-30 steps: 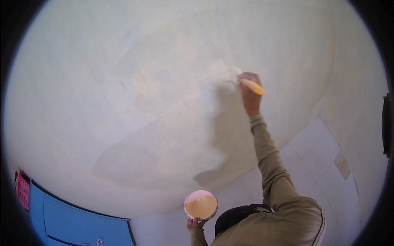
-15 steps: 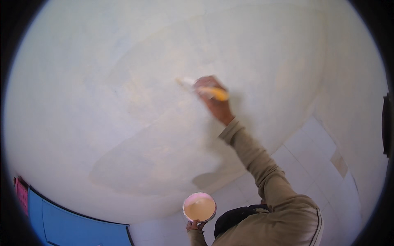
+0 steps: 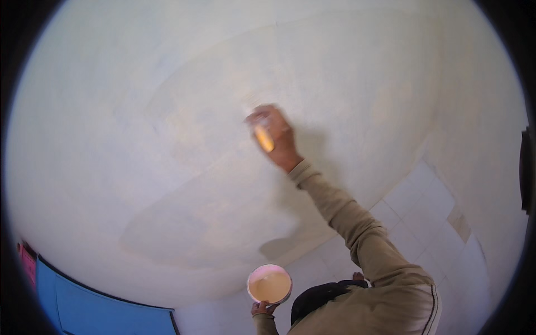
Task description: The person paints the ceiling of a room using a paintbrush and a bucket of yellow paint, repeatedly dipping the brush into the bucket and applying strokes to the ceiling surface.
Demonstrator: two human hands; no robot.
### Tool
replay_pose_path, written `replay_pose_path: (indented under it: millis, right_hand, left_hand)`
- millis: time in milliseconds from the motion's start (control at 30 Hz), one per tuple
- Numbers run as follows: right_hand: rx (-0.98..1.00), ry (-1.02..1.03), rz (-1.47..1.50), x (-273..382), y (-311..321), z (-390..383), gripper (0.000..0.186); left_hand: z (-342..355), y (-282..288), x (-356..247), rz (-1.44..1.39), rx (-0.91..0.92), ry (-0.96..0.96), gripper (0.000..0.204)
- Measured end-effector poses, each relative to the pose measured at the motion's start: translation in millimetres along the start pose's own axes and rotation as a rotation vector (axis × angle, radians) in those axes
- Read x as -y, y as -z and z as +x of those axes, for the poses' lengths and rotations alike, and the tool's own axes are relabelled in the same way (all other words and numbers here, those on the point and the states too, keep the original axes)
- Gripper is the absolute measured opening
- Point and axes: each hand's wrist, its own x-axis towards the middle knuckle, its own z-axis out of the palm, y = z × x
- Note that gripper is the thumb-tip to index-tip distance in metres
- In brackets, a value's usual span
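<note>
Up against the pale wall [image 3: 357,84], my right hand [image 3: 274,133] is closed around a paintbrush [image 3: 263,139] with a yellow-orange handle. The hand and brush are blurred by motion, and the bristles are mostly hidden ahead of the fingers. Wide, slightly darker damp-looking patches spread over the wall around the brush. Low in the view, my left hand [image 3: 263,308] grips a round tub of paint [image 3: 270,286] by its near side. Peach-cream paint lies in the tub, with a pinkish inner wall above it.
A blue panel [image 3: 111,310] with a dark edge stands at the lower left, beside a pink item [image 3: 27,268]. White floor tiles [image 3: 410,206] run along the wall's foot at the lower right, one of them beige [image 3: 459,224]. A dark object [image 3: 525,170] sits at the right rim.
My right hand has moved slightly left, and the brush handle has swung from pointing right to pointing downward. The tub in my left hand stays nearly in place.
</note>
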Motion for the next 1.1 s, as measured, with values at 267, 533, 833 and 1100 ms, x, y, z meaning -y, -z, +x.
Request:
replay_pose_path:
  millis: [267,533,833,1100]
  right_hand:
    - [-0.169,-0.223,0.322,-51,73,52,0.014]
    - [-0.114,0.150,-0.378,-61,110,35,0.015]
    - [0.257,0.144,0.058,-35,69,-49,0.020]
    - [-0.280,-0.102,-0.224,-59,156,6,0.015]
  left_hand:
    - [-9,-10,6,-0.053,0.047,-0.012,0.034]
    - [5,1,13,0.007,0.000,-0.015,0.031]
    - [0,-1,6,-0.052,0.016,-0.013,0.032]
    - [1,0,8,-0.012,0.021,0.018,0.031]
